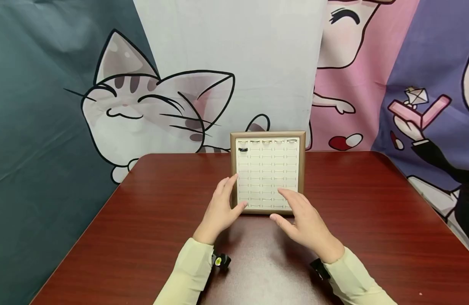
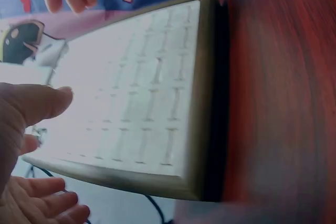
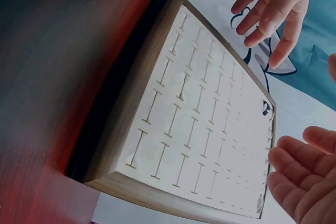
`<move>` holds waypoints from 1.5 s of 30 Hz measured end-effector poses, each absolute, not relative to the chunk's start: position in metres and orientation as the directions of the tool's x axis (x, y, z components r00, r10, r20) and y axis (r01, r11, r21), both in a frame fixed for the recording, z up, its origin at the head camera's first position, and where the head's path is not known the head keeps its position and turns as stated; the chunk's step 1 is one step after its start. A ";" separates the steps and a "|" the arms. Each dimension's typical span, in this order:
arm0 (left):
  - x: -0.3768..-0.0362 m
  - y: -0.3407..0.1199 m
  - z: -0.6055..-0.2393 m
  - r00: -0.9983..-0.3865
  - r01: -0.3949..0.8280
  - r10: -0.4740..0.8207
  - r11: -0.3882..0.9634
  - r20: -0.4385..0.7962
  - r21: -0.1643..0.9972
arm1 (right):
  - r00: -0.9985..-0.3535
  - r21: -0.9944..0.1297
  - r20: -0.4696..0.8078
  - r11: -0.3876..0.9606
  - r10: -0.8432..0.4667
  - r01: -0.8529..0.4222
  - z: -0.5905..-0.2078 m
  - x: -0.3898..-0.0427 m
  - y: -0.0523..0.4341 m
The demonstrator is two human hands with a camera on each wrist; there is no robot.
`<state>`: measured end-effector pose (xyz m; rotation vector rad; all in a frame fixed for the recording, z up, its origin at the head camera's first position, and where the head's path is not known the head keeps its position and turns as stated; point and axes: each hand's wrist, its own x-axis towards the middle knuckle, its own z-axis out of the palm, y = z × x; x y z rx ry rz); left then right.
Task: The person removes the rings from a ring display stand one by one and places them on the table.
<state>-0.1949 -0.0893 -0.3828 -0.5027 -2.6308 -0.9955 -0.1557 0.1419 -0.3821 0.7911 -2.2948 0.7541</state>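
Note:
A square ring display board (image 1: 267, 173) with a wooden frame and cream slotted face stands upright on the table. Along its top row sit several thin rings, among them a silver one (image 1: 291, 140) at the right end. Just below, at the left, a black ring (image 1: 243, 149) sits in the second row. My left hand (image 1: 221, 209), fingers spread, is by the board's left edge; whether it touches cannot be told. In front of the lower right part hovers my right hand (image 1: 308, 224), its fingers relaxed, holding nothing. In the right wrist view the slots (image 3: 173, 119) run in rows.
The dark red wooden table (image 1: 173, 190) extends to both sides of the board. Behind it hangs a cloth backdrop (image 1: 234, 42) with cartoon figures. Small dark wrist cameras are strapped at the left wrist (image 1: 221, 260) and right wrist (image 1: 320, 269).

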 end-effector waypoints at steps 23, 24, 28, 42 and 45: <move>-0.234 -0.079 -0.417 -0.939 0.320 0.034 0.458 0.344 0.830 | -0.468 -0.216 0.806 0.557 -0.362 -0.802 -0.375 -0.182 0.125; -0.235 -0.079 -0.419 -0.942 0.311 0.031 0.455 0.334 0.834 | -0.466 -0.214 0.806 0.554 -0.365 -0.804 -0.374 -0.183 0.124; -0.238 -0.080 -0.425 -0.953 0.279 0.016 0.426 0.301 0.860 | -0.457 -0.210 0.810 0.547 -0.367 -0.811 -0.372 -0.188 0.120; -0.242 -0.079 -0.429 -0.959 0.262 -0.039 0.266 0.282 0.928 | -0.482 -0.286 0.824 0.516 -0.297 -0.807 -0.370 -0.208 0.112; -0.243 -0.080 -0.429 -0.959 0.264 -0.041 0.245 0.282 0.933 | -0.471 -0.301 0.839 0.489 -0.273 -0.819 -0.370 -0.214 0.109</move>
